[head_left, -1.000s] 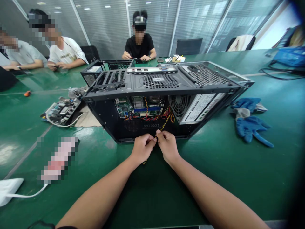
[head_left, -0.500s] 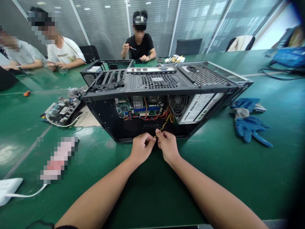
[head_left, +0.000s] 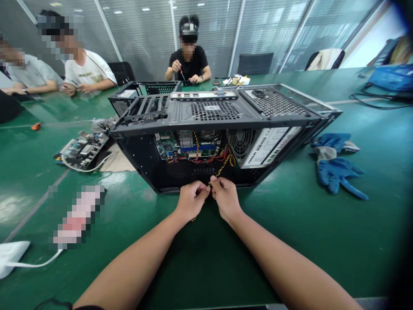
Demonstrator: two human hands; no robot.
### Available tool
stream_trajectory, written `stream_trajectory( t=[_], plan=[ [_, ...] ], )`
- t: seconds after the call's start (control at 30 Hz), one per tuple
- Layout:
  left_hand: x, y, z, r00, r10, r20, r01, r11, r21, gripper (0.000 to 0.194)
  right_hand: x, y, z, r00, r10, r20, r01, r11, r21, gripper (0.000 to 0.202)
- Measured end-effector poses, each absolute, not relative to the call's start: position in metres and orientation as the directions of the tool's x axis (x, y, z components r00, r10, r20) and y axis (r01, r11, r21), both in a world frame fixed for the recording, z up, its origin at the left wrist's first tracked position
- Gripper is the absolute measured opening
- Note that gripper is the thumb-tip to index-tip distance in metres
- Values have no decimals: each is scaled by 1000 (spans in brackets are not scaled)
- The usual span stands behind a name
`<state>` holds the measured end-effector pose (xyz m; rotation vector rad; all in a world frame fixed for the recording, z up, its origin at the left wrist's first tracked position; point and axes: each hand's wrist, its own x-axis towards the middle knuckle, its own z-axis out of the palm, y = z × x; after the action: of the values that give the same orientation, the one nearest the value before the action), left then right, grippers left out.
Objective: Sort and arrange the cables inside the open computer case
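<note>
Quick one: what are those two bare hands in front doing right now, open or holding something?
Left hand: closed, pinching the yellow-and-black cable.
Right hand: closed, pinching the same cable, close beside the left.

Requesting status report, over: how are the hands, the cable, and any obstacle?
Left hand and right hand: both pinching the yellow-black cable. Cable: running from hands into open computer case. Nothing seen blocking hands; blue gloves apart, at right.

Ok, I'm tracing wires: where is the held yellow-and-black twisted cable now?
In the head view's centre, the cable runs from beside the round grey fan grille into the left hand and right hand, in front of the black metal case.
</note>
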<state>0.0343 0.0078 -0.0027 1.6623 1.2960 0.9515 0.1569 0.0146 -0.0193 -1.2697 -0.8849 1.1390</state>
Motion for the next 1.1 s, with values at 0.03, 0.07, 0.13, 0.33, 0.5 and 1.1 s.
stream_trajectory(
  t=[0.03,0.07,0.13,0.33,0.5,1.1],
  plan=[
    [34,8,-3,191,979,73,369,-140,919,22,157,15,-20,242,966,-93,-148,-58,-987,42],
    [34,8,-3,191,979,70,369,-137,919,22,157,15,-20,242,966,-94,-150,-58,-987,42],
    [34,8,-4,192,979,74,375,-143,916,21,156,15,-20,240,966,-99,-157,-62,-986,42],
    [33,9,-5,207,975,75,375,-150,915,22,156,15,-21,236,967,-96,-162,-58,-985,41],
    [33,12,-5,232,973,10,319,-86,944,25,157,14,-22,225,970,-92,-156,-57,-986,40],
    [34,13,-6,208,978,-10,278,-50,959,24,157,15,-19,222,971,-92,-146,-60,-987,42]
  ],
)
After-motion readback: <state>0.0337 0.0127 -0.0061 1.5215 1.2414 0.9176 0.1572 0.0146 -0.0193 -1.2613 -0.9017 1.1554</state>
